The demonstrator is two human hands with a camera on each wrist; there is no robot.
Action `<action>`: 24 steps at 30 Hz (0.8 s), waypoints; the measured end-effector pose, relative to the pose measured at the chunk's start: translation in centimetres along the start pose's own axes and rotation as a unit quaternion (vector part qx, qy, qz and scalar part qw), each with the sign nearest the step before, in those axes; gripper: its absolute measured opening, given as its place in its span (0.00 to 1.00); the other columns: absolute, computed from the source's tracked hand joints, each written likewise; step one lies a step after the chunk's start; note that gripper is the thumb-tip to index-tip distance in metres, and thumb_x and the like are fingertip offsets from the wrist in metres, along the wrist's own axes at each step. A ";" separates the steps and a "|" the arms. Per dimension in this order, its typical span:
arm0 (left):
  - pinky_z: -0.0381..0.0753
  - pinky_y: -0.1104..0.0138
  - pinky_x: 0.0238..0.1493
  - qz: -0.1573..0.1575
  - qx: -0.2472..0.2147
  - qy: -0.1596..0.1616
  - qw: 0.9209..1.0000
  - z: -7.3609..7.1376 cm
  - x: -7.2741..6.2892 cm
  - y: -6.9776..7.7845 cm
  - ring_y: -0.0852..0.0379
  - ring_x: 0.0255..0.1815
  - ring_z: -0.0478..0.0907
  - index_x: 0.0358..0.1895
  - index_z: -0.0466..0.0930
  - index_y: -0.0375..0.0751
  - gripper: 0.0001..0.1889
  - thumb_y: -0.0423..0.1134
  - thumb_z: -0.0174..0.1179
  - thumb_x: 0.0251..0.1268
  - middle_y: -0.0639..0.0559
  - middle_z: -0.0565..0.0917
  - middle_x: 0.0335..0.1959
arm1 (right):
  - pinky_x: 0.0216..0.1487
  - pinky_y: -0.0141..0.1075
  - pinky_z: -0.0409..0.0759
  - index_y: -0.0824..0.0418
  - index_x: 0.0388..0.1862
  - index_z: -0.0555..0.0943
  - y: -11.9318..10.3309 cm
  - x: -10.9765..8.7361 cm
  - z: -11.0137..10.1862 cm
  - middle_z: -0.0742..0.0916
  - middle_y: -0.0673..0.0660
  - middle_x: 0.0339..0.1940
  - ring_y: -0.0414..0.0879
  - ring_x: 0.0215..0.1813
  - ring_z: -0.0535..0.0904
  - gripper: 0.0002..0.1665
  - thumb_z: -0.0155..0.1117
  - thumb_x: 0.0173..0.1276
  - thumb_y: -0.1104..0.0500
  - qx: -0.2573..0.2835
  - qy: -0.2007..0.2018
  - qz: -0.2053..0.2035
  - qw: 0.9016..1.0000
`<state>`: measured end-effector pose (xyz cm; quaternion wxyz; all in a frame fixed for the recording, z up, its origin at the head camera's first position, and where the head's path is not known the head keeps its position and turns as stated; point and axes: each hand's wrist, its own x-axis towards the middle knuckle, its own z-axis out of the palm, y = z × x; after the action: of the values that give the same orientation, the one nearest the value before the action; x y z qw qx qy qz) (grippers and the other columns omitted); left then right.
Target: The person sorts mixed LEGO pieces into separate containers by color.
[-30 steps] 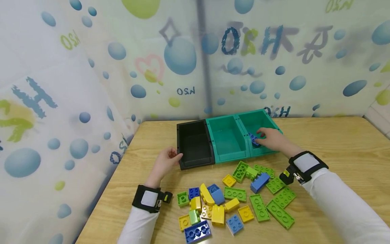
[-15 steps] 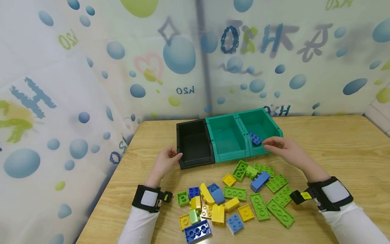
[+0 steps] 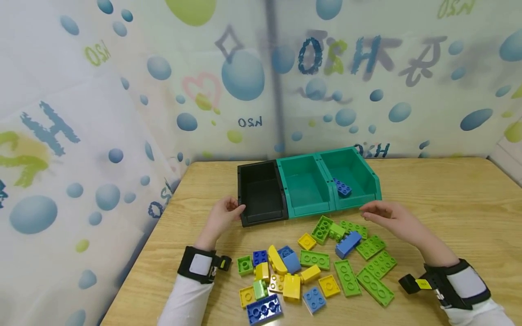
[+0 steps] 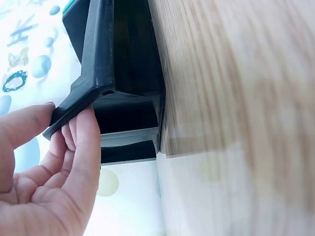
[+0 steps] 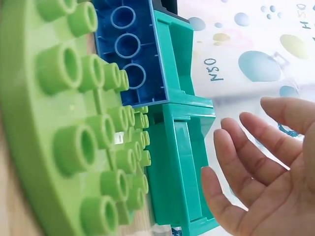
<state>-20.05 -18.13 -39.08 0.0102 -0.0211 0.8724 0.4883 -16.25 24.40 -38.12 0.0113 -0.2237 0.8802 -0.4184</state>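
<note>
My left hand (image 3: 222, 217) grips the front left rim of the black bin (image 3: 263, 194). In the left wrist view, thumb and fingers pinch the rim of that black bin (image 4: 101, 54) from both sides. My right hand (image 3: 393, 220) hovers in front of the right green bin (image 3: 355, 181), holding nothing. The right wrist view shows this right hand (image 5: 270, 167) with loosely bent, spread fingers. Inside the right green bin lies a dark blue toy brick (image 3: 341, 187) with studs up. The middle green bin (image 3: 306, 185) stands between the other two.
Several green bricks (image 3: 370, 246) lie on the wooden table (image 3: 448, 190) near the right hand, with a blue brick (image 3: 348, 244) among them. Yellow bricks (image 3: 292, 287) and more blue ones sit in front of the bins. A patterned curtain (image 3: 253, 127) hangs behind.
My right hand has let go of the dark blue brick in the right green bin and moved out, toward me and to the right. The left hand stays on the black rim.
</note>
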 end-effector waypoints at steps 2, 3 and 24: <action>0.85 0.61 0.38 0.000 -0.003 -0.001 1.000 0.0 -0.1 0.1 0.56 0.30 0.76 0.36 0.72 0.34 0.08 0.36 0.60 0.64 0.47 0.73 0.29 | 0.42 0.29 0.80 0.67 0.50 0.79 0.1 -0.2 0.1 0.84 0.60 0.44 0.29 0.43 0.77 0.14 0.57 0.70 0.60 -0.020 -0.003 -0.013 1.000; 0.85 0.61 0.38 0.000 -0.003 -0.001 1.000 -0.1 -0.1 0.2 0.56 0.30 0.76 0.35 0.72 0.34 0.08 0.36 0.60 0.64 0.47 0.73 0.29 | 0.42 0.30 0.80 0.66 0.50 0.79 0.1 -0.3 0.2 0.85 0.58 0.44 0.29 0.44 0.77 0.14 0.59 0.69 0.60 -0.036 -0.004 -0.023 0.999; 0.85 0.62 0.38 -0.008 0.006 0.001 1.000 0.2 0.1 0.1 0.56 0.31 0.76 0.36 0.72 0.35 0.09 0.37 0.60 0.64 0.47 0.73 0.30 | 0.43 0.41 0.82 0.59 0.46 0.82 0.4 -0.6 2.0 0.84 0.57 0.46 0.48 0.46 0.79 0.27 0.77 0.47 0.51 -0.147 -0.044 -0.151 0.977</action>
<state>-20.13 -17.97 -39.12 0.0132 -0.0282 0.8753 0.4825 -15.43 23.44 -39.82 -0.0463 -0.3717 0.8866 -0.2714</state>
